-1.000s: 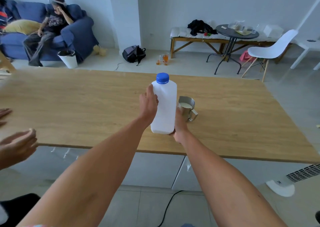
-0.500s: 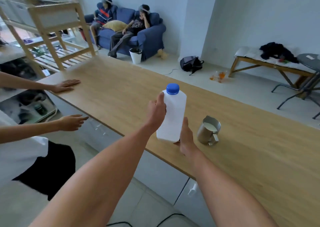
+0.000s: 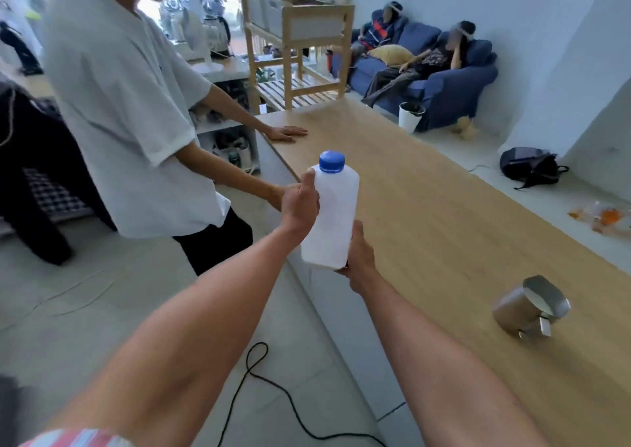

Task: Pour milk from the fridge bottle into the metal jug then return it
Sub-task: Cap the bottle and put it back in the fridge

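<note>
The long wooden surface [image 3: 444, 214] carries the metal jug [image 3: 527, 305], milk inside. Beyond its edge, the capped bottle [image 3: 331, 214] is gripped by left hand [image 3: 300, 204] and right hand [image 3: 358, 255]; judging so, returning to the fridge comes next, past the bystander [image 3: 129, 105].

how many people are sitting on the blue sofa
2. One sits at the sofa's far left end; the other reclines toward its right end. Nobody else shows on it.

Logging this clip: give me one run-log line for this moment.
stage: returning bottle | milk bottle: capped, upright, off the table | left hand: grips side | right hand: holds base | metal jug: on table, milk inside
</note>
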